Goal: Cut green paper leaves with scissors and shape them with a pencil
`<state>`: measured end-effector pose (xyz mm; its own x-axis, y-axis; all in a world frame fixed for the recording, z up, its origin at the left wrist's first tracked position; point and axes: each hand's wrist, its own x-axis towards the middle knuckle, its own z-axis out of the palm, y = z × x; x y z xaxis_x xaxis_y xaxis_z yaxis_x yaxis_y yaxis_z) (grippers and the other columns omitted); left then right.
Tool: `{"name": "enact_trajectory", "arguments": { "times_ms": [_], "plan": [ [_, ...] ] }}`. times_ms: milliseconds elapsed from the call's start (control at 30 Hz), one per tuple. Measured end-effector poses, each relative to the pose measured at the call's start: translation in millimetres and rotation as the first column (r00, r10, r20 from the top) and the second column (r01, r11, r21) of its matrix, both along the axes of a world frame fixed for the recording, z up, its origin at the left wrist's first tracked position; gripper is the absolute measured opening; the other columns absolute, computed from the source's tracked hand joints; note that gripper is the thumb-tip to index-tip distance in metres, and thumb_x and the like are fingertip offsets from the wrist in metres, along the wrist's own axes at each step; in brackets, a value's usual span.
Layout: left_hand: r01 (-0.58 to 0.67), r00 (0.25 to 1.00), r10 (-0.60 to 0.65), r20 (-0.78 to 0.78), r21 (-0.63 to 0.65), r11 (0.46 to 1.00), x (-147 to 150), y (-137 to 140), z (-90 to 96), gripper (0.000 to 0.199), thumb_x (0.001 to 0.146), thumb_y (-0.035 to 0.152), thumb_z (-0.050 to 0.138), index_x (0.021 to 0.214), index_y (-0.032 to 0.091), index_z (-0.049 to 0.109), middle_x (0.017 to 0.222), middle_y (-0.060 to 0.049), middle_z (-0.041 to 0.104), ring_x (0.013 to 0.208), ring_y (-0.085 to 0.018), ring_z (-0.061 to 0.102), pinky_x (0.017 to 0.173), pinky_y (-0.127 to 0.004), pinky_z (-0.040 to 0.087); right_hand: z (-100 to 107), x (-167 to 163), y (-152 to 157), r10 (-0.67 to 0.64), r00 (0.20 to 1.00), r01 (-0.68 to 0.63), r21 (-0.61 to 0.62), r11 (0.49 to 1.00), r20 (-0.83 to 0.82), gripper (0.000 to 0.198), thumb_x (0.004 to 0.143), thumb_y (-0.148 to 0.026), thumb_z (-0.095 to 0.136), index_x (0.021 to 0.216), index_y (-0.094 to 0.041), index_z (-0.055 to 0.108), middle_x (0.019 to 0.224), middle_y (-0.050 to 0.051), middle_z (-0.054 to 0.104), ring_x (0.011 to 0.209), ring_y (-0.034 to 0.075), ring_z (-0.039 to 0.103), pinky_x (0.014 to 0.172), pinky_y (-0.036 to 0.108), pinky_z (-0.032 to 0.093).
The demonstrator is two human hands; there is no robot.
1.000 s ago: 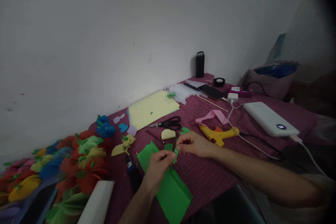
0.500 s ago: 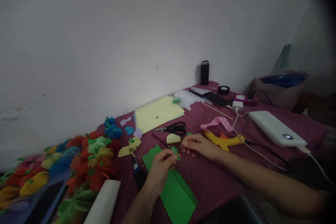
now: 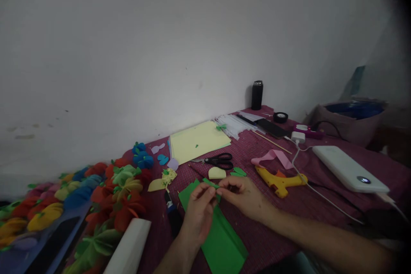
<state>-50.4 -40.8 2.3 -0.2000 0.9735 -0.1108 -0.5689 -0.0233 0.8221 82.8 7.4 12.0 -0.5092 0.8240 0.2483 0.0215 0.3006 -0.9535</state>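
Note:
A small green paper piece [image 3: 210,183] is pinched between the fingertips of my left hand [image 3: 201,207]. My right hand [image 3: 242,197] has its thumb and finger closed on the other end of that piece, close beside the left fingertips. Under both hands lies a folded sheet of green paper [image 3: 221,244]. Two or so green leaf cut-outs [image 3: 238,171] rest just beyond my right hand, next to a cream paper piece [image 3: 217,173]. Black-handled scissors [image 3: 220,160] lie farther back.
Paper flowers [image 3: 125,197] crowd the left side. Yellow sheets [image 3: 199,139], white sticks [image 3: 233,124] and a black can [image 3: 257,95] stand along the wall. On the right are a yellow glue gun [image 3: 281,181], a pink ribbon [image 3: 272,157] and a white power bank [image 3: 349,170] with cables.
My right hand has moved in to meet the left and now grips the green paper piece too. The green leaf cut-outs beyond it have come into fuller view. The camera view has shifted slightly.

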Motion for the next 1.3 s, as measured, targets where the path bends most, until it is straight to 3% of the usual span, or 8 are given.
{"name": "enact_trajectory", "arguments": {
  "times_ms": [333,567,767,933,1000,1067,1100,1300],
  "plan": [
    [-0.086,0.945,0.099,-0.312,0.057,0.995,-7,3,-5.5,0.023,0.067,0.035,0.074,0.063,0.015,0.064,0.059,0.002,0.056,0.058,-0.011,0.048,0.057,-0.023,0.038,-8,5,8,0.029,0.999,-0.024,-0.099,0.995,0.045,0.016,0.073,-0.03,0.061,0.062,-0.018,0.061,0.053,-0.003,0.052,0.049,0.011,0.043,0.047,0.023,0.031],
    [-0.121,0.946,0.124,-0.298,0.029,0.992,-7,6,-10.0,0.025,0.065,0.039,0.075,0.067,0.016,0.066,0.059,0.002,0.055,0.058,-0.012,0.048,0.056,-0.023,0.038,-5,-2,3,0.092,0.996,-0.091,-0.392,0.915,-0.017,0.022,0.064,-0.037,0.068,0.059,-0.018,0.059,0.053,-0.003,0.055,0.045,0.009,0.045,0.046,0.022,0.036],
    [-0.178,0.966,0.171,-0.195,-0.02,0.984,-4,6,-4.9,0.03,0.057,0.036,0.08,0.073,0.015,0.067,0.064,0.002,0.059,0.058,-0.011,0.049,0.056,-0.023,0.039,-12,-14,-3,0.028,0.992,-0.08,-0.422,0.903,-0.126,0.029,0.066,-0.042,0.07,0.062,-0.016,0.06,0.057,-0.003,0.056,0.048,0.008,0.046,0.045,0.02,0.038],
    [-0.199,0.975,0.195,-0.104,-0.031,0.98,-7,6,-0.6,0.03,0.057,0.037,0.08,0.07,0.015,0.065,0.061,0.003,0.058,0.057,-0.01,0.051,0.054,-0.022,0.039,-18,-15,6,0.164,0.986,-0.157,-0.294,0.943,-0.001,0.031,0.076,-0.046,0.062,0.071,-0.015,0.062,0.061,0.0,0.059,0.053,0.011,0.052,0.048,0.021,0.043],
    [-0.247,0.964,0.241,-0.108,-0.042,0.968,-11,6,1.5,0.03,0.055,0.035,0.081,0.07,0.015,0.064,0.065,0.001,0.06,0.059,-0.01,0.052,0.055,-0.021,0.039,-14,-11,25,0.192,0.953,-0.181,-0.067,0.981,0.234,0.029,0.084,-0.041,0.051,0.083,-0.015,0.064,0.07,0.003,0.065,0.061,0.014,0.059,0.056,0.024,0.047],
    [-0.277,0.956,0.271,-0.109,-0.048,0.96,-16,7,3.7,0.032,0.055,0.036,0.081,0.072,0.015,0.064,0.069,-0.001,0.064,0.064,-0.012,0.055,0.059,-0.022,0.041,-6,-7,53,-0.051,0.863,-0.128,0.314,0.941,0.503,0.027,0.09,-0.028,0.041,0.103,-0.016,0.062,0.094,0.006,0.068,0.083,0.016,0.062,0.072,0.026,0.048],
    [-0.277,0.957,0.27,-0.108,-0.053,0.959,-18,8,4.5,0.032,0.056,0.037,0.08,0.073,0.015,0.063,0.071,-0.002,0.065,0.066,-0.013,0.057,0.06,-0.023,0.042,-2,-7,69,-0.115,0.826,-0.115,0.366,0.924,0.552,0.029,0.088,-0.022,0.042,0.111,-0.016,0.059,0.101,0.009,0.067,0.089,0.019,0.062,0.077,0.028,0.046],
    [-0.275,0.959,0.267,-0.096,-0.089,0.957,-28,11,4.6,0.035,0.052,0.037,0.081,0.073,0.017,0.061,0.071,-0.001,0.065,0.067,-0.014,0.058,0.059,-0.024,0.044,-2,-17,139,-0.146,0.622,-0.237,0.362,0.902,0.769,0.045,0.067,-0.008,0.061,0.111,-0.015,0.062,0.109,0.013,0.065,0.102,0.026,0.058,0.085,0.031,0.041]
  ]
}}
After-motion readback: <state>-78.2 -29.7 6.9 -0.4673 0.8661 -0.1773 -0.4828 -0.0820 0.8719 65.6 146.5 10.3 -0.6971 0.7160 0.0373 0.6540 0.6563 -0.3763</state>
